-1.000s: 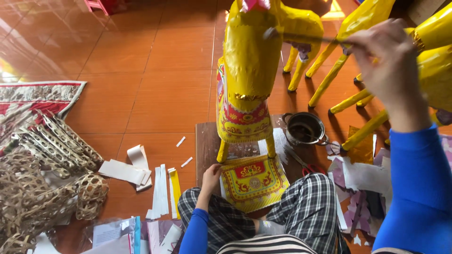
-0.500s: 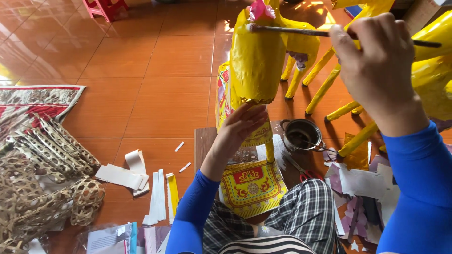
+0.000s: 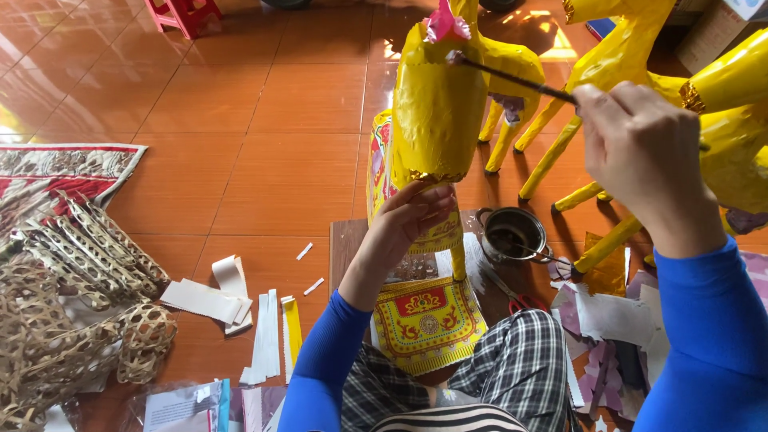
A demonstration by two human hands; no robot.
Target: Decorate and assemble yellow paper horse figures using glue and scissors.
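Observation:
A yellow paper horse figure [image 3: 438,100] stands in front of me, with a pink paper piece at its top. My left hand [image 3: 410,224] grips its lower front, under the yellow body. My right hand [image 3: 640,156] holds a thin dark brush [image 3: 512,78] whose tip touches the upper part of the figure. A yellow and red printed paper sheet [image 3: 426,322] lies on a small wooden board [image 3: 346,244] near my knees. A small metal pot [image 3: 512,234] with dark contents stands beside the figure's leg.
More yellow paper horses [image 3: 720,88] stand at the right. Woven bamboo frames [image 3: 72,304] pile up at the left beside a patterned mat [image 3: 64,168]. Paper strips [image 3: 264,336] and scraps [image 3: 600,320] litter the orange tiled floor. Scissors [image 3: 520,300] lie by my leg. A red stool [image 3: 188,12] stands far off.
My left hand rose from the printed sheet on the board to the underside of the yellow figure. My right hand with the brush shifted right and the view moved slightly.

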